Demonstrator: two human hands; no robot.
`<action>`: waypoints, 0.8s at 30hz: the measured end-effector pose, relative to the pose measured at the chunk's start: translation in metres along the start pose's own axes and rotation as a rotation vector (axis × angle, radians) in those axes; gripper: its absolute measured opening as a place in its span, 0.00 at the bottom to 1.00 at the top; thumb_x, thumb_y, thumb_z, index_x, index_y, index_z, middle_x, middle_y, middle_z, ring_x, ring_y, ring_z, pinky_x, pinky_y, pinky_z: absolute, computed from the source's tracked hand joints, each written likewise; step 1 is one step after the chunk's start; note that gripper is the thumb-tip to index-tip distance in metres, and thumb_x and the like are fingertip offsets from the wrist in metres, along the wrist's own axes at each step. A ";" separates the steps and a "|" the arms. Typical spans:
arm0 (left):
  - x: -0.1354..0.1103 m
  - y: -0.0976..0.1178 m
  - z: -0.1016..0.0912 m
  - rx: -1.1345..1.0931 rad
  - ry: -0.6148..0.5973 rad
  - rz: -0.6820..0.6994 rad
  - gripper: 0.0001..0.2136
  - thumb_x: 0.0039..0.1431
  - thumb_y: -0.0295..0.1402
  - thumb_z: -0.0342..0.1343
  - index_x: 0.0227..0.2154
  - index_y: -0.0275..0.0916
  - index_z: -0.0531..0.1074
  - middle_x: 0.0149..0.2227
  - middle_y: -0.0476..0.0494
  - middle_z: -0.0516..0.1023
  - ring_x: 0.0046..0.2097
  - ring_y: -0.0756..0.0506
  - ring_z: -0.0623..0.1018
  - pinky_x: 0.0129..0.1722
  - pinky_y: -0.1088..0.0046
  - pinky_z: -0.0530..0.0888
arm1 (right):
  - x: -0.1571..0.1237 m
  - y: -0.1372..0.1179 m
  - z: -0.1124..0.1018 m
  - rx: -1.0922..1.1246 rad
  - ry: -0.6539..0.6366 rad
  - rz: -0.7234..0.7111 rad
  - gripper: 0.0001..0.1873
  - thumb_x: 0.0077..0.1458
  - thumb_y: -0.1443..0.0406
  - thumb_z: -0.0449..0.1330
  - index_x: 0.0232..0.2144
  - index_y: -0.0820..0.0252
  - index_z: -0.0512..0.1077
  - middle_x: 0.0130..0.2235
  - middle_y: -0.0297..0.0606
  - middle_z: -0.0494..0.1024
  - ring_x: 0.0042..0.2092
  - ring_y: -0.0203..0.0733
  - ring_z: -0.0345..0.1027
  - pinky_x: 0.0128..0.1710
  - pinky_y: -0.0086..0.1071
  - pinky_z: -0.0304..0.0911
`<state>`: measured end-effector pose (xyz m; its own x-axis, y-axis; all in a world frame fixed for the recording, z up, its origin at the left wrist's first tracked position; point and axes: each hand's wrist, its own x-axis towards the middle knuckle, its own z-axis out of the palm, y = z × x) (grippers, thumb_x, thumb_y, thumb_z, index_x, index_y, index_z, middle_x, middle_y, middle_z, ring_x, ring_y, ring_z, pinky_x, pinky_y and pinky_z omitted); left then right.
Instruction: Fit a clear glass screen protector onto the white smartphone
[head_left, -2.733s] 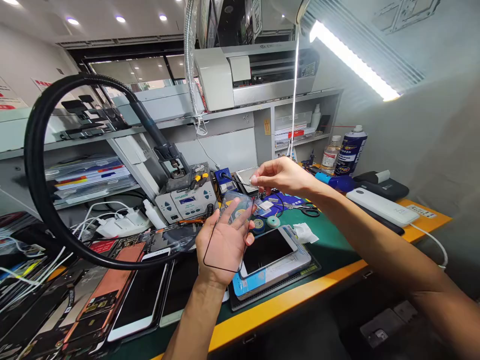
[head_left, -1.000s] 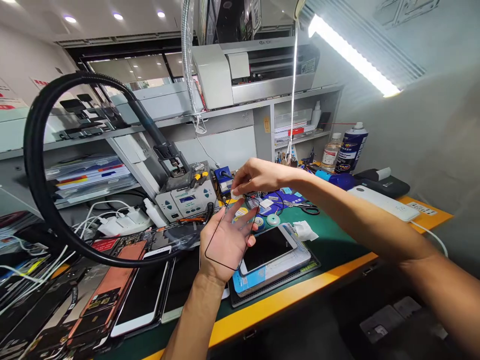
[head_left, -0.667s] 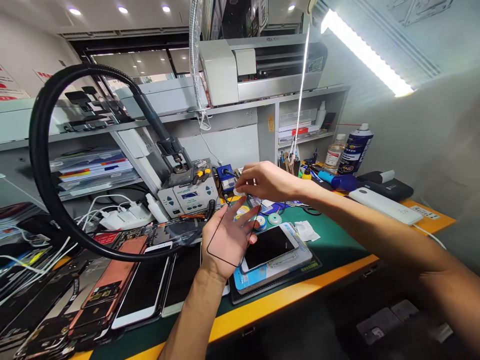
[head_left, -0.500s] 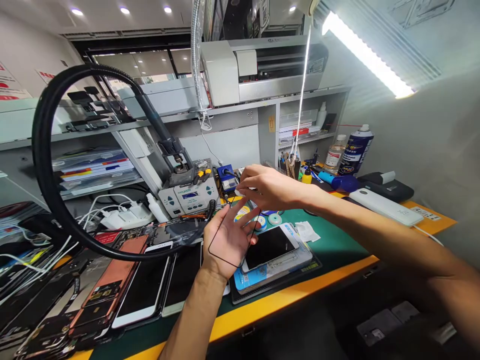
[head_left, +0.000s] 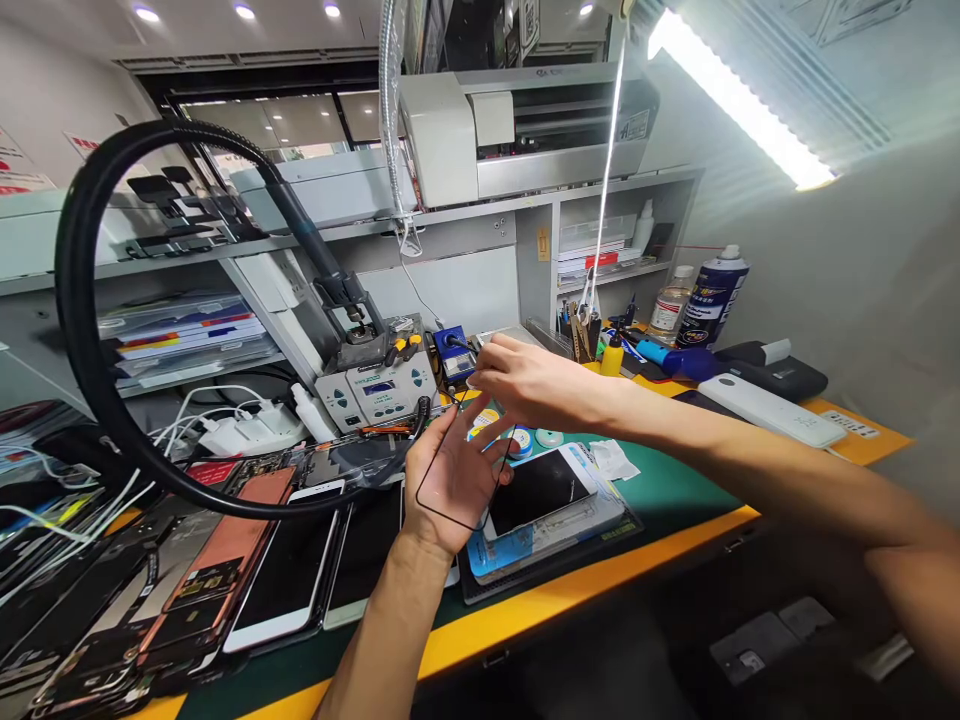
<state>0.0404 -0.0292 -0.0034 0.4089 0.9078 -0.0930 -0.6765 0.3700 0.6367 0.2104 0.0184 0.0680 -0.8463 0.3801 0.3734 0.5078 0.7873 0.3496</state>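
Note:
My left hand (head_left: 426,530) is palm up under a clear glass screen protector (head_left: 459,475) with a thin black border, its thumb and fingers gripping the side edges. Over the top end of the glass, my right hand (head_left: 517,378) has thumb and forefinger pinched together. A small pale bit shows at those fingertips, too small to name. Below and to the right of the glass lies a white-framed phone (head_left: 540,490) with a dark screen, resting on a blue and clear package (head_left: 600,520).
Several phones and opened phone parts, including a white phone (head_left: 289,570), cover the left of the green mat (head_left: 682,490). A black hose (head_left: 75,330) loops in front of a grey rework station (head_left: 382,390). A white power bank (head_left: 772,410), spray can (head_left: 712,305) and bottle (head_left: 670,305) stand right.
My right hand has shifted very slightly up and left at the top of the glass. My left hand keeps its hold, and the camera view has moved a little.

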 end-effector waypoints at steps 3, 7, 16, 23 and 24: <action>0.001 0.000 0.001 -0.005 0.022 0.000 0.16 0.68 0.42 0.47 0.47 0.39 0.75 0.40 0.33 0.80 0.35 0.39 0.80 0.26 0.71 0.70 | -0.002 -0.005 0.001 -0.023 -0.009 -0.049 0.12 0.66 0.65 0.58 0.39 0.73 0.76 0.39 0.49 0.71 0.41 0.45 0.59 0.41 0.39 0.64; 0.001 0.002 0.002 -0.009 0.041 0.006 0.16 0.67 0.40 0.46 0.44 0.39 0.77 0.38 0.36 0.81 0.35 0.40 0.81 0.26 0.71 0.71 | -0.010 -0.009 0.003 -0.084 -0.005 -0.174 0.11 0.65 0.75 0.53 0.39 0.70 0.76 0.38 0.48 0.72 0.41 0.46 0.59 0.40 0.40 0.63; -0.001 0.004 -0.001 -0.001 0.012 0.033 0.19 0.69 0.39 0.44 0.52 0.37 0.74 0.44 0.30 0.80 0.37 0.38 0.81 0.28 0.69 0.73 | -0.056 -0.017 0.007 -0.041 0.084 -0.224 0.15 0.65 0.76 0.49 0.41 0.70 0.76 0.35 0.47 0.73 0.37 0.44 0.61 0.38 0.38 0.65; 0.000 0.002 -0.001 -0.017 -0.034 0.040 0.20 0.67 0.40 0.48 0.58 0.37 0.70 0.48 0.26 0.78 0.37 0.38 0.81 0.28 0.69 0.73 | -0.072 -0.005 0.002 0.410 0.218 0.088 0.11 0.67 0.68 0.56 0.41 0.63 0.80 0.36 0.44 0.78 0.36 0.38 0.70 0.37 0.31 0.66; 0.000 0.002 0.000 -0.013 -0.032 0.040 0.20 0.68 0.40 0.48 0.57 0.36 0.70 0.48 0.26 0.79 0.37 0.38 0.81 0.28 0.69 0.73 | -0.069 -0.002 0.002 0.456 0.253 0.159 0.11 0.66 0.67 0.57 0.41 0.62 0.80 0.36 0.43 0.79 0.35 0.37 0.71 0.37 0.31 0.66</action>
<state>0.0386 -0.0288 -0.0024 0.4006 0.9153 -0.0428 -0.7006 0.3361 0.6295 0.2674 -0.0082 0.0405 -0.6713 0.4271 0.6057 0.4572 0.8819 -0.1151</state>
